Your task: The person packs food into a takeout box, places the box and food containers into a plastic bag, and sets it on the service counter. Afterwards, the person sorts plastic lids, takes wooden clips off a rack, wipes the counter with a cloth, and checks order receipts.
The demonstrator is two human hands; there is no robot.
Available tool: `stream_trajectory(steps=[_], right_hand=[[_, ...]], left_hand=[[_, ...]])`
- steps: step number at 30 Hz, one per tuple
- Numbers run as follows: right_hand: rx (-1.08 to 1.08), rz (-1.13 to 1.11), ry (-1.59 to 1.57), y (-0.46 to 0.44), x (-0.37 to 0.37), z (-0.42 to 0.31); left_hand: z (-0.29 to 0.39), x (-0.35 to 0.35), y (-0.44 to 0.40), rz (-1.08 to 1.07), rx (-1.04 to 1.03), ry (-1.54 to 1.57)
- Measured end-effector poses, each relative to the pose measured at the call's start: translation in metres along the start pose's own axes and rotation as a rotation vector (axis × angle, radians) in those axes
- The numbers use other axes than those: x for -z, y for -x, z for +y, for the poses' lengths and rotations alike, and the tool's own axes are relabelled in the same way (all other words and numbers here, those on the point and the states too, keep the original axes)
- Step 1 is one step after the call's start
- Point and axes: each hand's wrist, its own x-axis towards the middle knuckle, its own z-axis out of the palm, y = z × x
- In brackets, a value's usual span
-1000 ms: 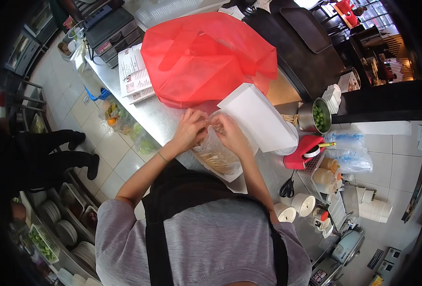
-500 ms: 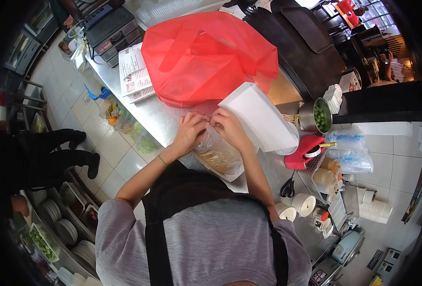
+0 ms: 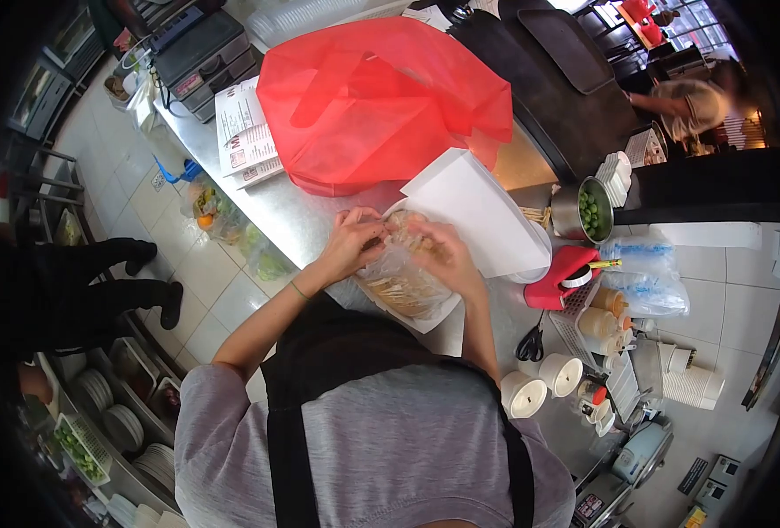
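Note:
A clear plastic bag (image 3: 405, 287) with pale, light-brown food inside lies in an open white carton (image 3: 427, 326) on the steel counter. My left hand (image 3: 355, 244) pinches the bag's gathered top between closed fingers. On the other side, my right hand (image 3: 447, 257) is over the bag's upper part, its fingers smeared by motion, so their grip is unclear. The carton's white lid (image 3: 482, 216) stands raised to the right of my hands. Beyond the hands lies a big red bag (image 3: 381, 106).
Printed papers (image 3: 247, 132) lie left of the red bag. To the right are a metal pot (image 3: 584, 211) of green pieces, a red dispenser (image 3: 569, 277), scissors (image 3: 530, 343) and white tubs (image 3: 524, 394). A person in dark trousers (image 3: 117, 282) stands at left; another person (image 3: 685, 107) is at upper right.
My right hand has shifted right and away from my left fingertips, uncovering more of the bag's top. A blurred person has come into view at the upper right.

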Motion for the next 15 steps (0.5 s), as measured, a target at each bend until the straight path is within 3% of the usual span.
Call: stream_trajectory(steps=[4, 7, 9, 13, 15], right_hand=[[0.110, -0.107, 0.201, -0.002, -0.009, 0.001], [0.013, 0.001, -0.021, -0.008, -0.019, 0.014], [0.014, 0.197, 0.118, -0.011, -0.026, 0.020], [-0.026, 0.273, 0.254, -0.017, -0.035, 0.028], [0.088, 0.302, 0.361, -0.023, -0.039, 0.031]], left_hand=[[-0.004, -0.001, 0.001, -0.011, 0.003, 0.008], [-0.004, 0.004, 0.001, -0.007, 0.015, 0.016], [-0.006, 0.007, 0.003, -0.017, 0.028, 0.027], [-0.014, 0.003, 0.005, -0.030, 0.027, 0.076], [-0.018, 0.001, 0.007, -0.026, 0.043, 0.085]])
